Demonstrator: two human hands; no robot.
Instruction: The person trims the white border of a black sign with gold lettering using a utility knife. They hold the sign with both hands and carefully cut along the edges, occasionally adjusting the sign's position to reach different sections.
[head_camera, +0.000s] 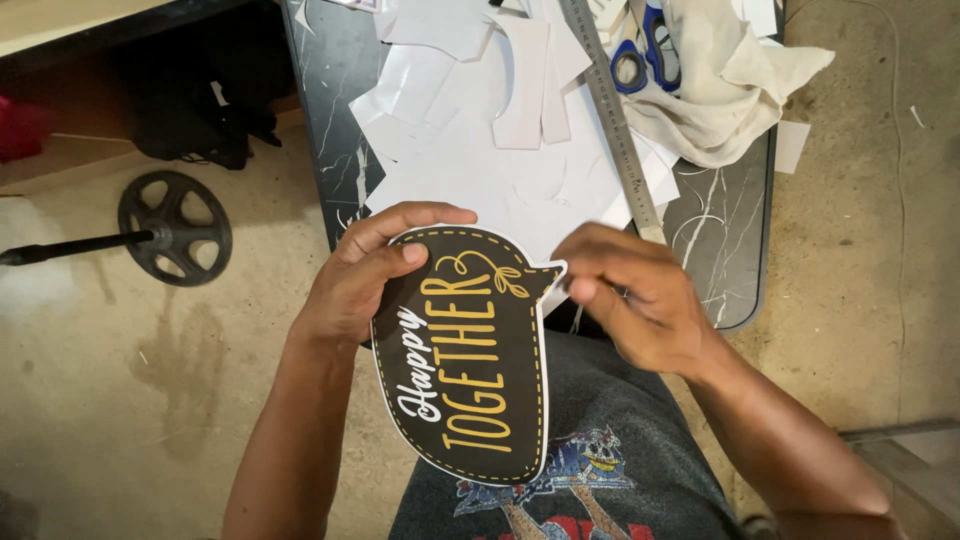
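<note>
your left hand (365, 285) is clamped on the black speech-bubble sign cutout (468, 360), held over your lap just below the marble table edge (340, 120). right hand (640, 300) pinches its pointed tip, fingers together. looks like edge checking; next, grip the tip firmly.

1. One black speech-bubble card (465, 360), near centre.
2. One metal ruler (612, 110), far on the table.
3. One pair of blue-handled scissors (648, 55), far right.
4. One cream cloth (725, 85), far right.
5. Two hands: left hand (365, 280), right hand (635, 295).

Bare forearms; dark grey shirt (600, 440) with colourful print.
</note>
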